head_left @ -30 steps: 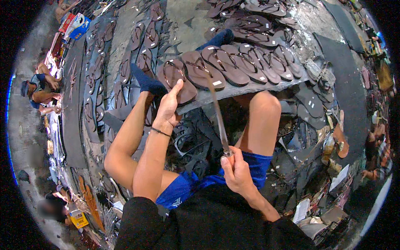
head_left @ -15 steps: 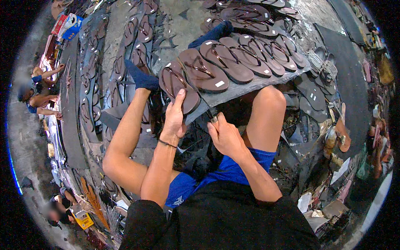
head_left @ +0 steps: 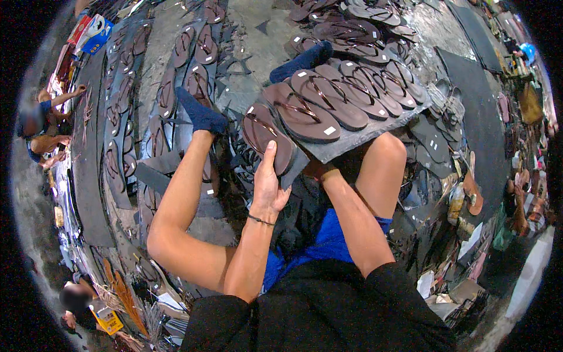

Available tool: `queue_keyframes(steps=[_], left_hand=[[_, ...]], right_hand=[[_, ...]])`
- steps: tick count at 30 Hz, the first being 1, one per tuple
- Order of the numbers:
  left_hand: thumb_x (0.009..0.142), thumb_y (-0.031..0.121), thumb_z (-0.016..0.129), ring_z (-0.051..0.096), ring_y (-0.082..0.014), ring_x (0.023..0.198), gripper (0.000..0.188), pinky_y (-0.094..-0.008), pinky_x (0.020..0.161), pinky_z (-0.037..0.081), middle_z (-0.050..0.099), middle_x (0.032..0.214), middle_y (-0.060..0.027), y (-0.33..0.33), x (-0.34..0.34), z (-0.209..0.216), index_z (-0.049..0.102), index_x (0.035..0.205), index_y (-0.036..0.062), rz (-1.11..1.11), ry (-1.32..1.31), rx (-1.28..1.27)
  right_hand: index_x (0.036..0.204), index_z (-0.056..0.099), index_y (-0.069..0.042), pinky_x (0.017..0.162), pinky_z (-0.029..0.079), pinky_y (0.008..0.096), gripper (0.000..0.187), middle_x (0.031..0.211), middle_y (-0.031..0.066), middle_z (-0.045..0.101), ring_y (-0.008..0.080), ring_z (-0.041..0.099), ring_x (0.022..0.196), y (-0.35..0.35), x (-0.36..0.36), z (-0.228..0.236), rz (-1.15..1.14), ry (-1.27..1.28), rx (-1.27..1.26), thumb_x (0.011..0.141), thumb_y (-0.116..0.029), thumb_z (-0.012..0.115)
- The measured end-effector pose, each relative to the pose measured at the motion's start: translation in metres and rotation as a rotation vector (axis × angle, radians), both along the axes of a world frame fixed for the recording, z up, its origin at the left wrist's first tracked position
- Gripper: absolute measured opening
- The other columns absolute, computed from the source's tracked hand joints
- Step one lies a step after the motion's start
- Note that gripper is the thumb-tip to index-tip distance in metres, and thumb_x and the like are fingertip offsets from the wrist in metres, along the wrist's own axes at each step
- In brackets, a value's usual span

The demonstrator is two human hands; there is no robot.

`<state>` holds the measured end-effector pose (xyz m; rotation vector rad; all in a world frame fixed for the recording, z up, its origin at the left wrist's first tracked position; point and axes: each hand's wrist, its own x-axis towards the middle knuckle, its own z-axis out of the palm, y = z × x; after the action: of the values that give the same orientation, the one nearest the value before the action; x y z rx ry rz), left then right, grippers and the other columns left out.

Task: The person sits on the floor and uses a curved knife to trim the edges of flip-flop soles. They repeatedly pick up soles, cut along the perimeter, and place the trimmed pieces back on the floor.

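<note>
My left hand grips a brown flip-flop by its near end. The thumb presses on the footbed, and the fingers curl beneath. Grey sheet material shows along this flip-flop's right edge. Right beside it, several matching flip-flops with glossy brown straps lie in a slanting row on a grey rubber sheet. That sheet passes above my right knee. My right hand reaches under the sheet's near edge. Its fingers are in shadow and mostly hidden, so what it holds cannot be seen.
More flip-flops stand in rows on sheets at the left and far side. Dark offcuts lie to the right, near a long black sheet. Another person sits at the far left. A yellow box stands at lower left.
My left hand and the gripped flip-flop have shifted right. My right hand, which held a dark-bladed knife at the sheet's edge, has gone under the sheet; the knife is out of sight.
</note>
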<state>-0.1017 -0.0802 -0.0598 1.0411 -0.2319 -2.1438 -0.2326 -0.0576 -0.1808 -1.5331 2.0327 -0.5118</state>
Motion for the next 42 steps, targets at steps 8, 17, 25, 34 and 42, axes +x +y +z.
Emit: queue_keyframes(steps=[8, 17, 25, 34, 42], left_hand=[[0.094, 0.032, 0.059, 0.064, -0.0161, 0.086, 0.029, -0.0314, 0.077, 0.054, 0.067, 0.099, -0.0027, 0.013, 0.035, 0.026, 0.060, 0.112, 0.0092, 0.059, -0.039, 0.008], [0.089, 0.016, 0.060, 0.066, -0.0231, 0.091, 0.033, -0.0351, 0.081, 0.055, 0.065, 0.099, -0.0114, 0.082, 0.123, 0.080, 0.053, 0.116, -0.0023, 0.161, -0.209, -0.246], [0.098, 0.043, 0.044, 0.062, -0.0191, 0.066, 0.038, -0.0338, 0.060, 0.053, 0.062, 0.082, -0.0067, 0.154, 0.160, 0.077, 0.056, 0.104, 0.0072, 0.298, -0.487, -0.199], [0.098, 0.043, 0.044, 0.059, -0.0154, 0.057, 0.039, -0.0283, 0.053, 0.050, 0.062, 0.072, -0.0054, 0.173, 0.165, 0.066, 0.060, 0.095, 0.0069, 0.280, -0.583, -0.238], [0.097, 0.045, 0.047, 0.053, -0.0141, 0.044, 0.041, -0.0250, 0.040, 0.044, 0.057, 0.059, -0.0042, 0.158, 0.147, 0.095, 0.058, 0.082, 0.0086, 0.408, -0.412, -0.165]], right_hand=[[0.126, 0.048, -0.007, 0.060, 0.048, 0.0326, 0.043, 0.086, 0.0116, 0.063, 0.0220, 0.059, 0.069, -0.056, -0.001, 0.007, -0.268, -0.681, 0.058, 0.094, -0.035, 0.046], [0.134, 0.044, -0.007, 0.059, 0.045, 0.0248, 0.039, 0.091, 0.0085, 0.064, 0.0107, 0.056, 0.070, 0.017, 0.071, 0.125, -0.021, -0.925, -0.171, 0.099, -0.025, 0.046], [0.113, 0.066, -0.007, 0.059, 0.048, 0.0303, 0.029, 0.078, 0.0104, 0.065, 0.0166, 0.058, 0.060, 0.189, 0.048, 0.196, 0.327, -0.695, 0.033, 0.085, -0.017, 0.067], [0.115, 0.066, -0.012, 0.055, 0.050, 0.0345, 0.033, 0.075, 0.0097, 0.063, 0.0246, 0.061, 0.062, 0.171, 0.082, 0.202, 0.374, -0.414, -0.184, 0.083, -0.019, 0.070], [0.116, 0.066, -0.019, 0.056, 0.051, 0.0360, 0.034, 0.077, 0.0057, 0.062, 0.0243, 0.062, 0.065, 0.116, 0.129, 0.181, 0.244, -0.237, -0.498, 0.083, -0.026, 0.069]])
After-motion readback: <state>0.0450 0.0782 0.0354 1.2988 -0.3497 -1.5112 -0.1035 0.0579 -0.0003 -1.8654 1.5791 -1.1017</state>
